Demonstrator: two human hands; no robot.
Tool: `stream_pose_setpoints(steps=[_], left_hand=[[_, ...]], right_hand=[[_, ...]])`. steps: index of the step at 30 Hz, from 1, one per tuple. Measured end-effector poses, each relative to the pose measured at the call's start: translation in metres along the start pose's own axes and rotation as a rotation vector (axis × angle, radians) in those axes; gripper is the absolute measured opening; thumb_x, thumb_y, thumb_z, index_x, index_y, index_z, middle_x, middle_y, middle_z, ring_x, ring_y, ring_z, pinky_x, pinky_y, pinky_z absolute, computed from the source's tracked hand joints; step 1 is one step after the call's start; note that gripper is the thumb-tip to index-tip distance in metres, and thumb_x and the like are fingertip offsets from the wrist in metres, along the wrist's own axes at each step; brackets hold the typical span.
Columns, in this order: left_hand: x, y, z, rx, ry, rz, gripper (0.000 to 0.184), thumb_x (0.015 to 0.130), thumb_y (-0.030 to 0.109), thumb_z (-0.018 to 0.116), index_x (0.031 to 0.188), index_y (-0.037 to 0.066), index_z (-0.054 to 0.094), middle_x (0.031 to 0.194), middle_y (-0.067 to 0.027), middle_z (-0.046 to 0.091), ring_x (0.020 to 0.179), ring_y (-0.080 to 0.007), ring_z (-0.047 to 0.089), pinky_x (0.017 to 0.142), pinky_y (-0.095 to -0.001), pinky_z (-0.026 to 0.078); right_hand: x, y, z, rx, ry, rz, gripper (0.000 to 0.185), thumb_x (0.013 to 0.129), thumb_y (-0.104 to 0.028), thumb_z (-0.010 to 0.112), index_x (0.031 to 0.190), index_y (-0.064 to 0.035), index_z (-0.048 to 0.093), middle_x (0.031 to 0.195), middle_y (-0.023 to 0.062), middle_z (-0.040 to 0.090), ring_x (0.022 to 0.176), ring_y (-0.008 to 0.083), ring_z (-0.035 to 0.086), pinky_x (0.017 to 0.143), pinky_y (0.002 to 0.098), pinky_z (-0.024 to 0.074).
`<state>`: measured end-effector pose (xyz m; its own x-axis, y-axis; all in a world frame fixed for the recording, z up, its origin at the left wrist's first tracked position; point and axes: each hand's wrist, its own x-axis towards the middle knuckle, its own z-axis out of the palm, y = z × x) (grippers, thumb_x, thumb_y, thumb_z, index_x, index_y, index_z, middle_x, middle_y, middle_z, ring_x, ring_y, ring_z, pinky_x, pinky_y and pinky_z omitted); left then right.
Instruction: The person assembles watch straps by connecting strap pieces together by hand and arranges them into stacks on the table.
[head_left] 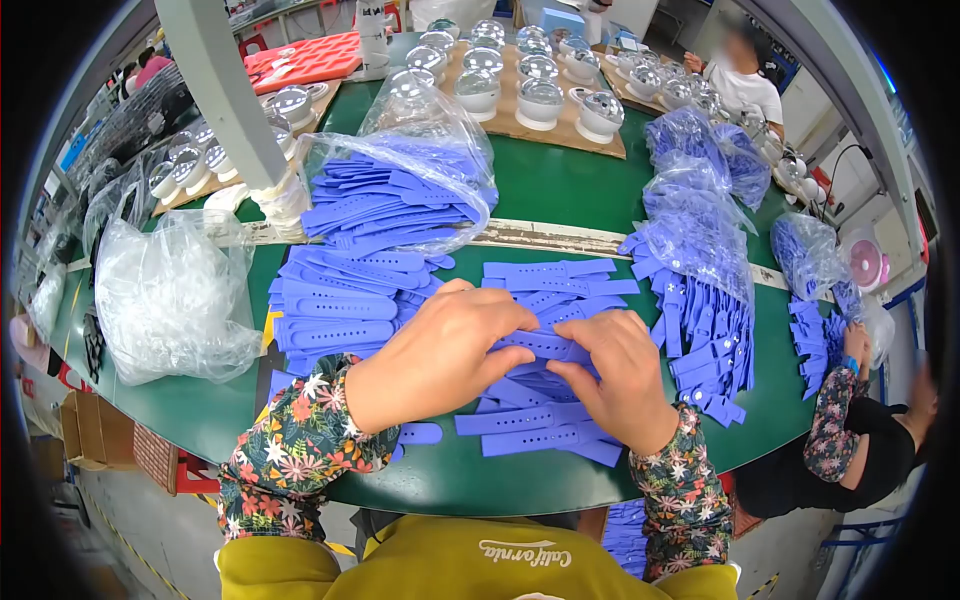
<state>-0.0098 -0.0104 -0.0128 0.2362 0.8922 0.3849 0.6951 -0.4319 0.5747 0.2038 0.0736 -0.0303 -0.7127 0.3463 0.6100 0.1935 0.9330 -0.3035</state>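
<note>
Between both hands I hold a blue-violet watch strap [541, 344] with a row of small holes, level above a pile of assembled straps [530, 440]. My left hand [430, 345] pinches its left end between thumb and fingers. At its right end, my right hand [622, 375] grips it the same way. To the left of the pile lies a heap of loose strap pieces [335, 300], partly behind my left hand. Beyond it, more strap pieces [390, 195] spill from a clear plastic bag. Another bagged bunch of straps [700, 290] lies to the right.
A stuffed clear plastic bag [175, 300] sits at the left on the green table [400, 490]. A metal post [220, 90] rises near it. Clear domes on white bases [540, 100] stand on boards at the back. A co-worker [850, 430] handles straps at the right; another person [745, 85] sits beyond.
</note>
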Motion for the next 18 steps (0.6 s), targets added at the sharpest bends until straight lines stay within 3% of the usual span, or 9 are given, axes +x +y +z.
stream_pose_setpoints(steps=[6, 18], left_hand=[[0.0, 0.002, 0.0, -0.035, -0.021, -0.005, 0.022, 0.082, 0.013, 0.075, 0.098, 0.001, 0.066, 0.089, -0.0122, 0.067, 0.086, -0.0337, 0.062, 0.079, -0.042, 0.047], [-0.003, 0.001, 0.017, -0.116, -0.128, 0.065, 0.021, 0.081, 0.012, 0.076, 0.097, 0.003, 0.064, 0.087, -0.0107, 0.064, 0.083, -0.0328, 0.061, 0.08, -0.0415, 0.047]], right_hand=[[0.001, -0.001, 0.0, 0.0, 0.012, -0.051, 0.036, 0.07, -0.012, 0.082, 0.101, -0.0047, 0.065, 0.088, 0.0081, 0.066, 0.08, 0.028, 0.062, 0.074, 0.0404, 0.0466], [-0.004, -0.003, 0.0, 0.28, -0.122, 0.133, 0.017, 0.071, -0.003, 0.071, 0.086, -0.005, 0.064, 0.081, 0.0067, 0.063, 0.074, 0.0234, 0.059, 0.072, 0.0368, 0.0408]])
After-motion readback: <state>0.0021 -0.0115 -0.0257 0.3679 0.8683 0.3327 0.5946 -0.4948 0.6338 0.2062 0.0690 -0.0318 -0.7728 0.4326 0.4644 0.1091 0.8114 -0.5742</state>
